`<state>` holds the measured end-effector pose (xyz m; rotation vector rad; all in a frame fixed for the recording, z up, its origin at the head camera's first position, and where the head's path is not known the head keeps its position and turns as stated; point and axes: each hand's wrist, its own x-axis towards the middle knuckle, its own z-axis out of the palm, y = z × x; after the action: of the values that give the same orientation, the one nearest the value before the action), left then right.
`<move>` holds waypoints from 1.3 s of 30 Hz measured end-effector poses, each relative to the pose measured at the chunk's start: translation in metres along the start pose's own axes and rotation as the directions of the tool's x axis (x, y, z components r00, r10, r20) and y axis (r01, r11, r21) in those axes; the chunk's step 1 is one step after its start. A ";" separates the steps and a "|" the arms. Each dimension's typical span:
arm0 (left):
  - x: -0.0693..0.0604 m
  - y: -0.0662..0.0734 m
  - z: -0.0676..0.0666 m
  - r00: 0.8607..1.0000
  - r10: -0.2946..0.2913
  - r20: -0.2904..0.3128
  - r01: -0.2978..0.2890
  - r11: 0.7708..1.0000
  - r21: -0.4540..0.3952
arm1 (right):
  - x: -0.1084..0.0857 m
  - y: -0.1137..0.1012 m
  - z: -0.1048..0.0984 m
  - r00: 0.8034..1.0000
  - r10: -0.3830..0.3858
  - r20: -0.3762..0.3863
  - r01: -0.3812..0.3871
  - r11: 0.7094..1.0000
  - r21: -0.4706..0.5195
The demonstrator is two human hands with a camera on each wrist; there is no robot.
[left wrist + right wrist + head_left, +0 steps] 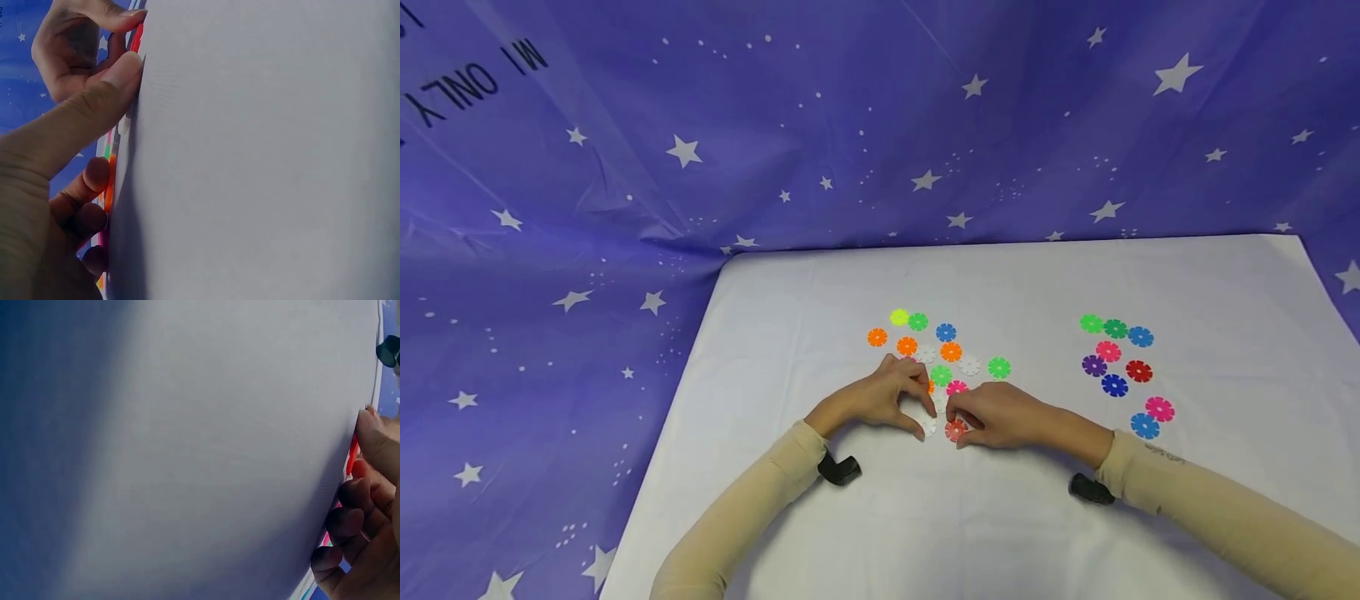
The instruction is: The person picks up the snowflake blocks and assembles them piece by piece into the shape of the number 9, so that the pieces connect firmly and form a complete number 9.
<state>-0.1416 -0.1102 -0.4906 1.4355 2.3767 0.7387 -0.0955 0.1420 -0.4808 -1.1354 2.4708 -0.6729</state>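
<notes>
Notched plastic snowflake discs in many colours lie flat on a white-covered table. In the head view my left hand (883,396) has its thumb and index finger curled about the edges of a white disc (930,427). Just to its right, my right hand (1003,414) pinches a coral-red disc (956,430) between thumb and index finger, flat against the tabletop. That red disc (353,453) shows edge-on in the right wrist view. Above the hands are a pink disc (957,388) and a green disc (941,376). The left hand partly hides an orange disc and a pink one.
Beyond the hands lie more discs, among them a yellow disc (898,317) and a green disc (999,367). A second group, with a dark blue disc (1115,385), is on the right. A purple star-printed cloth (865,125) hangs behind the table (820,292).
</notes>
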 end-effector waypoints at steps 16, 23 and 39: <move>0.023 -0.011 -0.001 0.986 -0.078 -0.147 0.082 0.996 0.022 | 0.013 0.031 -0.020 0.985 0.136 -0.102 -0.136 0.991 0.007; 0.027 -0.010 -0.005 0.989 -0.080 -0.120 0.090 0.993 0.075 | 0.012 0.030 -0.022 0.979 0.130 -0.155 -0.140 0.988 -0.058; 0.032 -0.013 -0.021 0.960 -0.156 -0.230 0.102 0.967 -0.234 | 0.010 0.037 -0.038 0.926 0.178 -0.334 -0.075 0.951 0.298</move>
<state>-0.1766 -0.0926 -0.4794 1.1431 2.4447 1.1641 -0.1423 0.1657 -0.4705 -0.7908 2.5967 -1.2403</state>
